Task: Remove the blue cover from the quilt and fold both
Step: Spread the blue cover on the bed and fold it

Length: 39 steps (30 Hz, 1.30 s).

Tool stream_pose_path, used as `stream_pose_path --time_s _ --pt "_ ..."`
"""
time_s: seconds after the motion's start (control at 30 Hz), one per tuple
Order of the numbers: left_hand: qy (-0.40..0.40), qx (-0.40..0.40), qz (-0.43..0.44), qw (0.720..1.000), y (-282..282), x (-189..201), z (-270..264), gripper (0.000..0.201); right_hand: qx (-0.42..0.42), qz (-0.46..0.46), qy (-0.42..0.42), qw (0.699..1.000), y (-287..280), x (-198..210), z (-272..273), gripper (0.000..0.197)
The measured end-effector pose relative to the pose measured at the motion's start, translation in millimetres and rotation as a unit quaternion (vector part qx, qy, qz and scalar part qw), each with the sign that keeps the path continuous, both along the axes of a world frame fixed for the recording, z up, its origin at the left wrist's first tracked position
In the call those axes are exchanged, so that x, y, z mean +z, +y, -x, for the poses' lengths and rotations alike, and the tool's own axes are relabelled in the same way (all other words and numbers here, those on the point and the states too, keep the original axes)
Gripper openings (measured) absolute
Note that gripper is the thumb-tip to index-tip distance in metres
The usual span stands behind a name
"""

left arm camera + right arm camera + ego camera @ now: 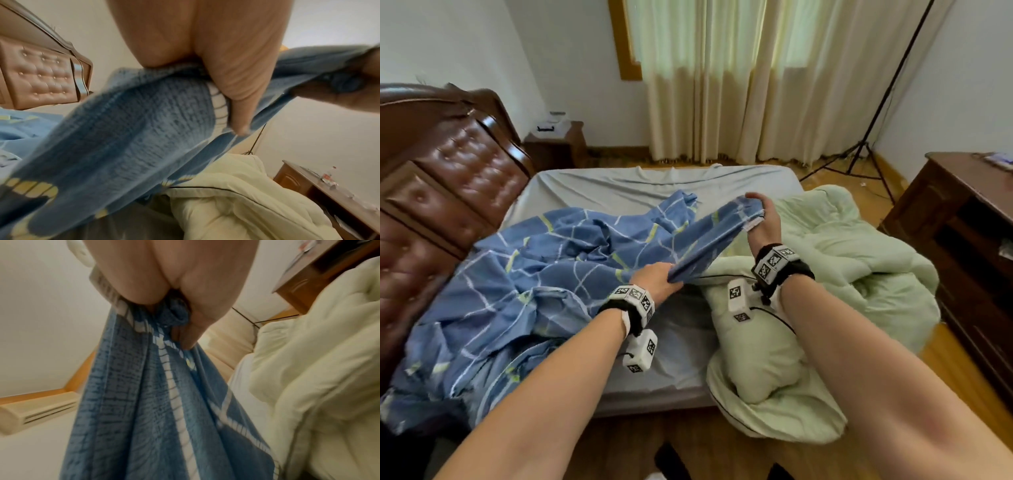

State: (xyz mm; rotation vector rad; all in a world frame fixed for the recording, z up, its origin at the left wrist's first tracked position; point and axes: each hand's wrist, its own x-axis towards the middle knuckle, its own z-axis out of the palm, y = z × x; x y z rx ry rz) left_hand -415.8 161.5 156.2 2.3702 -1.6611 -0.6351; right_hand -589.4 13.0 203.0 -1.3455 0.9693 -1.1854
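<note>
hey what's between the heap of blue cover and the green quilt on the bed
In the head view, a strip of bare grey sheet separates the blue cover from the green quilt; above it, both hands hold a band of cover.

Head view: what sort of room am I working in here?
A bedroom, most likely in a home. A bed with a tufted brown headboard fills the middle, a nightstand sits beside it, and drawn curtains cover the window behind.
</note>
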Motion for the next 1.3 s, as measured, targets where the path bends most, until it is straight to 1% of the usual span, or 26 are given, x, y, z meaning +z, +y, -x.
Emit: stream_pose_path --time_s 0.03,0.07,0.13,0.17,0.2,0.27,0.33,0.37,0.4,0.43,0.47,0.5,0.53,0.6,0.67,0.73,0.77,0.83,0.93,1.0,1.07,1.13,1.2,1.23,1.3 --pt "0.009 0.021 0.013 1.0 -8 4 5 0.034 0.014 0.012 -0.035 0.999 -3 15 0 0.028" --pt "0.025 0.036 0.028 0.999 -17 8 11 0.035 0.013 0.033 -0.039 0.999 -9 27 -2 0.033" --pt "0.058 0.041 0.052 0.996 -37 15 27 0.04 0.005 0.087 0.004 0.996 -20 44 1 0.043" --pt "0.07 0.039 0.058 0.995 -47 18 35 0.041 -0.001 0.113 0.021 0.993 -24 51 6 0.044" --pt "0.075 0.035 0.057 0.995 -58 20 44 0.038 -0.015 0.15 0.047 0.987 -28 52 13 0.043" --pt "0.072 0.033 0.049 0.996 -80 25 64 0.032 -0.033 0.198 0.136 0.97 -42 50 37 0.04" --pt "0.062 0.042 0.066 0.995 -96 32 89 0.018 -0.025 0.19 0.226 0.955 -64 46 70 0.032" --pt "0.069 0.044 0.086 0.993 -104 33 100 0.013 -0.023 0.176 0.271 0.946 -74 41 87 0.027" --pt "0.081 0.04 0.111 0.99 -112 34 109 0.015 -0.021 0.172 0.311 0.935 -86 34 102 0.026" --pt "0.088 0.037 0.132 0.987 -120 35 118 0.029 -0.013 0.169 0.34 0.925 -95 29 115 0.026" --pt "0.086 0.029 0.137 0.986 -130 35 126 0.044 0.002 0.177 0.351 0.92 -104 22 124 0.027" --pt "0.082 0.021 0.128 0.988 -140 34 135 0.048 0.021 0.181 0.352 0.918 -110 16 132 0.026" --pt "0.068 0.019 0.113 0.991 -152 32 146 0.043 0.037 0.182 0.346 0.92 -116 8 139 0.025" --pt "0.037 0.031 0.099 0.994 -174 26 172 0.023 0.055 0.18 0.314 0.931 -132 -5 155 0.024" --pt "0.056 0.075 0.117 0.989 -192 26 204 0.02 0.071 0.184 0.272 0.942 -154 -18 176 0.023" --pt "0.092 0.137 0.149 0.975 -206 20 233 0.021 0.082 0.183 0.259 0.945 -177 -33 200 0.023" --pt "0.106 0.172 0.166 0.965 -210 17 246 0.023 0.093 0.172 0.267 0.944 -187 -41 211 0.023" --pt "0.121 0.231 0.168 0.951 -210 13 275 0.027 0.128 0.135 0.302 0.935 -201 -63 232 0.023" --pt "0.113 0.285 0.148 0.94 -198 25 317 0.029 0.195 0.133 0.329 0.914 -208 -80 253 0.023" --pt "0.113 0.319 0.157 0.928 -183 33 334 0.026 0.227 0.105 0.319 0.914 -207 -79 260 0.017" --pt "0.128 0.358 0.177 0.908 -165 39 343 0.026 0.251 0.06 0.288 0.922 -198 -77 266 0.007" --pt "0.132 0.397 0.195 0.887 -147 41 349 0.035 0.269 0.033 0.251 0.929 -188 -74 267 0.003" --pt "0.125 0.419 0.198 0.877 -134 45 361 0.033 0.274 0.041 0.233 0.932 -179 -57 267 0.006" --pt "0.116 0.431 0.186 0.875 -130 42 366 0.03 0.27 0.06 0.224 0.935 -175 -44 266 0.008" --pt "0.11 0.454 0.151 0.871 -123 33 379 0.031 0.272 0.124 0.182 0.937 -169 -9 268 0.005"
